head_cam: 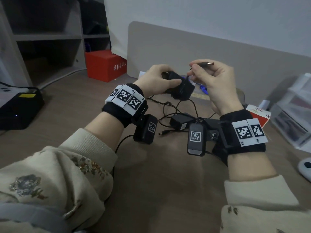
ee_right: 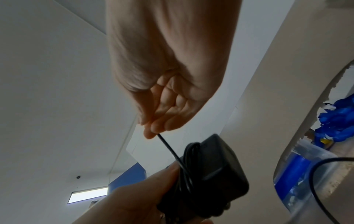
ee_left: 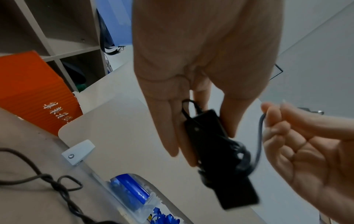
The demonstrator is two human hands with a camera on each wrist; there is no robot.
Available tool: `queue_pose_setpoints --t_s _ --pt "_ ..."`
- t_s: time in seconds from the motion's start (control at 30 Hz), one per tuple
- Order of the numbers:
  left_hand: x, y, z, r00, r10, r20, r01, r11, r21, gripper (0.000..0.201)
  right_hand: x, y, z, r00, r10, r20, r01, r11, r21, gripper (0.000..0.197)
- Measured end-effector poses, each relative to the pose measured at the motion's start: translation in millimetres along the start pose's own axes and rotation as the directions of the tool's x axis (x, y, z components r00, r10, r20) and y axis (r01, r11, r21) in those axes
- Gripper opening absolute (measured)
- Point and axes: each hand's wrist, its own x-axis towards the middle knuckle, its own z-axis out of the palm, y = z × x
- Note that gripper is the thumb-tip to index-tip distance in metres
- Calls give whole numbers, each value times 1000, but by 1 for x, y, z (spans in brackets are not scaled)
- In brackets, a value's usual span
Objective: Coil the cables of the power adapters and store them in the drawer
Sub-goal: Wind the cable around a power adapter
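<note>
Holding the black power adapter [head_cam: 179, 87] above the desk [head_cam: 151, 165], my left hand [head_cam: 155, 79] grips its body, cable [ee_right: 188, 165] already wound around it. My right hand [head_cam: 213, 81] pinches the cable's free end, plug [head_cam: 207, 63] poking out beyond the fingers. Nearer me than the held adapter lies a second adapter [head_cam: 180, 122] (its cable [head_cam: 168, 106] loose). A red box [head_cam: 105, 64] sits to its far left.
</note>
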Motion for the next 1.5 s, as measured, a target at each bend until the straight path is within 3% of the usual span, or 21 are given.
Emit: queue_pose_setpoints --t_s 0.1,0.37,0.5,0.6,0.7,0.8,0.9,1.0,1.1,1.2,1.27,1.4,1.47,1.5 --pt "-3 2 2 993 41 111 -38 999 -27 18 2 1 -2 996 69 -58 -68 998 17 8" --pt "-6 2 -5 974 111 195 -84 986 -146 19 5 5 -5 972 123 -202 -127 992 -9 18" --pt "-7 2 -3 959 227 172 -198 965 -170 21 6 6 -3 958 133 -253 -140 990 -11 20" --pt "-7 0 -2 956 246 158 -217 960 -179 25 6 7 -2 952 118 -282 -130 991 -26 17" --pt "-7 1 -4 951 272 148 -241 950 -200 29 5 9 -3 951 128 -281 -149 988 -53 18" --pt "-9 3 -4 934 324 152 -295 937 -186 33 5 7 -5 937 248 -244 -255 967 4 18" --pt "-8 2 -2 912 392 122 -384 919 -87 33 5 7 -5 904 398 -155 -396 917 45 15" --pt "-7 -1 0 881 469 59 -471 880 54 27 6 10 -5 882 454 -127 -444 890 99 10" --pt "-5 -2 2 847 530 39 -530 839 122 21 8 13 -5 874 464 -146 -444 884 150 15" --pt "-3 -3 2 814 579 48 -578 798 173 14 7 15 -2 897 416 -152 -395 907 149 7" --pt "0 -4 3 806 590 46 -583 778 233 18 5 16 0 920 362 -148 -349 931 107 19" --pt "2 -6 4 777 627 49 -617 745 255 37 3 15 3 942 303 -146 -289 951 106 19" --pt "-2 -1 4 792 607 72 -607 768 206 49 3 14 3 943 298 -150 -286 953 97 20" --pt "-4 1 4 827 556 79 -560 809 178 52 3 14 3 944 294 -151 -283 955 88 20"
